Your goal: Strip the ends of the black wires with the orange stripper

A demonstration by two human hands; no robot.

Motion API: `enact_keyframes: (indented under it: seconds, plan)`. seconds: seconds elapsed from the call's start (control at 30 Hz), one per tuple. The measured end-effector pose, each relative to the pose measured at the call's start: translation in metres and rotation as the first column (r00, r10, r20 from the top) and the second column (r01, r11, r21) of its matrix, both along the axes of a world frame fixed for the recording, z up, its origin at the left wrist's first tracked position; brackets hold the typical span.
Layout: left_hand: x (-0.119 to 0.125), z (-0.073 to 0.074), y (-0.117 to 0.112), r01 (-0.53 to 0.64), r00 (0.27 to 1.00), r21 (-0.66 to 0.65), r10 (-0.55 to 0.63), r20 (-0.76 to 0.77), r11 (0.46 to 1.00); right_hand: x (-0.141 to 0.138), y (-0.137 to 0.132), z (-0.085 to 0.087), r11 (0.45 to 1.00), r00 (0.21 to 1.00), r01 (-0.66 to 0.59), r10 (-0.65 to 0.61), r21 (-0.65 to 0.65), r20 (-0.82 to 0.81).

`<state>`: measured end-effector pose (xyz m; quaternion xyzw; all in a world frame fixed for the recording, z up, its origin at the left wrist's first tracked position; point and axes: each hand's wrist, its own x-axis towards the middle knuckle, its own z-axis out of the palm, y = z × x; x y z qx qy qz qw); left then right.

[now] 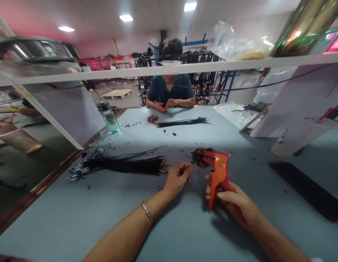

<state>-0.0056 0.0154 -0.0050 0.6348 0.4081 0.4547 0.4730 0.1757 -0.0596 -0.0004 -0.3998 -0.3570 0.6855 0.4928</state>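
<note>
My right hand (237,202) is wrapped round the handles of an orange-red wire stripper (219,173), whose jaws point up and away over a small heap of dark stripped bits (197,156). My left hand (177,176) hovers just left of the tool with its fingertips pinched together; what they hold is too small to make out. A bundle of thin black wires (125,164) lies on the blue-grey table (169,225) just left of my left hand, its tips pointing toward it.
Across the table a person in a dark blue shirt (170,91) works with a second black wire bundle (182,122) and a small pile. A clear water bottle (110,118) stands at the far left. A white shelf bar (185,67) crosses overhead. A dark flat pad (308,189) lies at right.
</note>
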Motion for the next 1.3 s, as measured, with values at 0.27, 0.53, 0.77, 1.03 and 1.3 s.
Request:
enact_keyframes:
  seconds: [0.27, 0.53, 0.77, 1.03, 1.3]
  plan:
    - [-0.001, -0.002, -0.006, 0.118, 0.981, 0.178, -0.087, -0.171, 0.977, -0.002, -0.002, -0.005, 0.996, 0.996, -0.083, 0.084, 0.02, -0.007]
    - [0.001, -0.003, -0.013, 0.206, 0.941, 0.282, -0.11, -0.321, 0.937, -0.001, -0.002, -0.012, 0.997, 0.996, -0.074, 0.075, 0.014, -0.038]
    - [0.001, -0.004, -0.014, 0.223, 0.948, 0.325, -0.127, -0.293, 0.919, -0.003, -0.003, -0.009, 1.0, 0.999, -0.024, 0.024, 0.006, -0.028]
    - [0.0, 0.0, -0.015, 0.168, 0.964, 0.34, -0.082, -0.254, 0.925, -0.005, -0.002, -0.007, 1.0, 1.0, 0.006, -0.007, -0.013, -0.012]
    - [0.001, -0.004, -0.014, 0.196, 0.951, 0.301, -0.107, -0.289, 0.933, -0.006, -0.005, -0.004, 0.999, 1.0, 0.021, -0.022, -0.036, -0.021]
